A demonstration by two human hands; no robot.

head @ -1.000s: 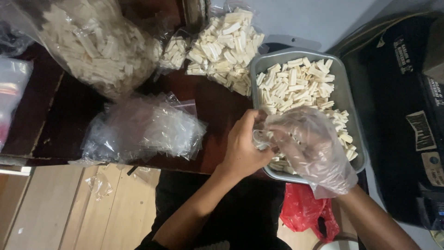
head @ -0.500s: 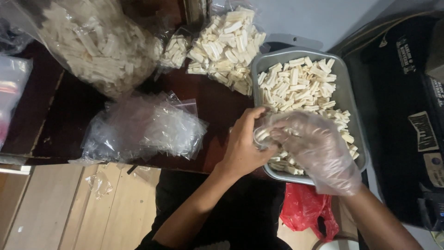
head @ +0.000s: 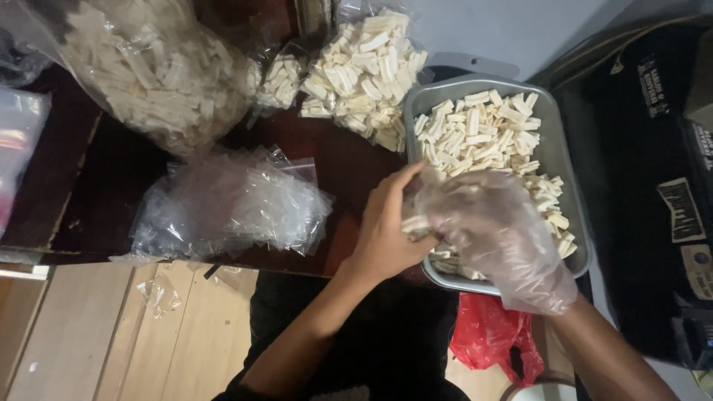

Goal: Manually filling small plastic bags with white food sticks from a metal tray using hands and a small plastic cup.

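Dark wooden table [head: 89, 200], pale plank floor [head: 96, 334]

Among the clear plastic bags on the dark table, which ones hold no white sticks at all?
The heap of flat clear bags at the table's near edge, left of the left hand. The big bag and the smaller filled bag behind it are full of sticks.

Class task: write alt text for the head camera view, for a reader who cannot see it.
A bare left hand and a plastic-gloved right hand meet over a grey tray of pale cut sticks. Filled bags and empty clear bags lie on the dark table.
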